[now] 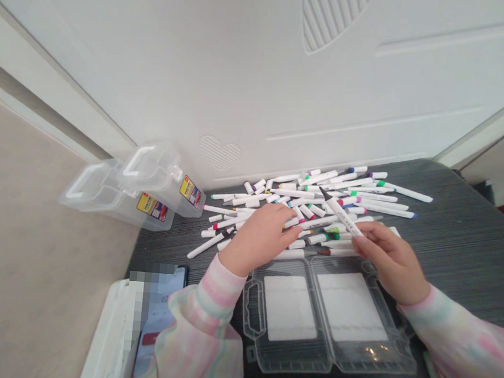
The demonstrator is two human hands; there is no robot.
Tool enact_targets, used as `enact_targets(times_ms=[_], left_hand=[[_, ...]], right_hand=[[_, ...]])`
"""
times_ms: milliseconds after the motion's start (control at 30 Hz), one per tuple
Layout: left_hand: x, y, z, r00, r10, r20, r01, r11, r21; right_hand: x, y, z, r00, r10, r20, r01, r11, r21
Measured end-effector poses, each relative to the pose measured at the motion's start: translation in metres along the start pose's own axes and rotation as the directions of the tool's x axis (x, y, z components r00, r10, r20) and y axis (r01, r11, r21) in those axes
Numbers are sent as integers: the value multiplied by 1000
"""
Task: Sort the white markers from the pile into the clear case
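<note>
My right hand grips a white marker near its lower end, between thumb and fingers. Its dark tapered tip points up and to the left, without a cap on it. My left hand is low over a spread of white markers and loose caps, thumb and forefinger apart; nothing shows between them, and its other fingers are partly hidden. Just below both hands, a clear plastic case lies unfolded, with a white sheet in each half.
Two clear lidded containers with yellow labels stand at the table's left edge. A phone rests beside a white box at the lower left. A white panel rises behind the dark table.
</note>
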State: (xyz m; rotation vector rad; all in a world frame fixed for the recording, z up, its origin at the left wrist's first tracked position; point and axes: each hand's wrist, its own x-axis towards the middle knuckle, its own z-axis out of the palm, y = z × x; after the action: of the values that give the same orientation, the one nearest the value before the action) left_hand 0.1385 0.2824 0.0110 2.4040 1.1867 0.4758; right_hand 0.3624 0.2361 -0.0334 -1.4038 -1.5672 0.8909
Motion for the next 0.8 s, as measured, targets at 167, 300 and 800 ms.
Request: enact_targets(times_ms=[167,300,800], left_hand=[[-1,0,1,1000,2,-4,-2,1000,-20],[0,1,2,1000,9,-6,-9,999,-37],[5,21,14,1000,30,8,-26,948,-316]], right_hand=[[0,-3,0,1000,4,7,-4,1000,1],[0,-5,1,1000,-2,20,2,1000,5],[-3,-4,-1,988,-18,153,18,1000,1]])
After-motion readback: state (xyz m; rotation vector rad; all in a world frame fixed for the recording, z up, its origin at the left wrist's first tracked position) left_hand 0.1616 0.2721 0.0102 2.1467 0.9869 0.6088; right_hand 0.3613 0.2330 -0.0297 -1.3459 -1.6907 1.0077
